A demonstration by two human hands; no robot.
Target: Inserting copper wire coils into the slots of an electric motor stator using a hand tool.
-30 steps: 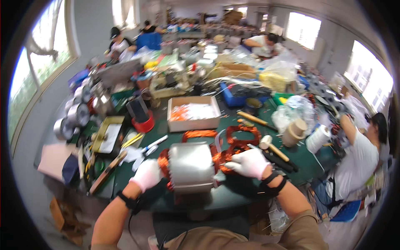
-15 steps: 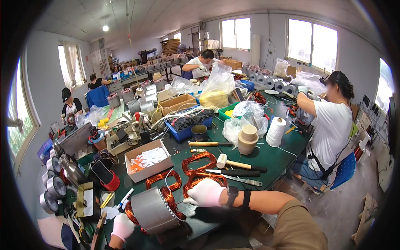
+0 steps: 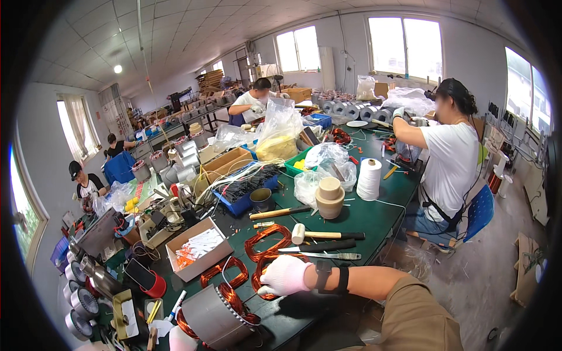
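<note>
A grey cylindrical motor stator (image 3: 212, 319) lies on its side at the near edge of the table, with copper windings (image 3: 235, 299) bulging from its ends. My left hand (image 3: 182, 339), in a white and pink glove, is against the stator's left end; its fingers are mostly hidden. Just right of the stator, my right hand (image 3: 288, 276), gloved alike, has its fingers curled over a copper wire coil (image 3: 264, 264). Beyond it lies another copper coil (image 3: 266, 241). A smaller coil (image 3: 225, 272) with a white tube rests behind the stator.
Right of the coils lie a mallet (image 3: 322, 235), a black-handled knife (image 3: 328, 246) and a hammer (image 3: 278, 213). A cardboard box (image 3: 202, 257) holds white and orange pieces. A white thread cone (image 3: 369, 180) stands farther back. A co-worker (image 3: 448, 152) sits at the right.
The view has shifted, so the bench and co-workers sit further left and the stator lower. My right hand stays by the coil, its fingers now over the wire. My left hand is less visible.
</note>
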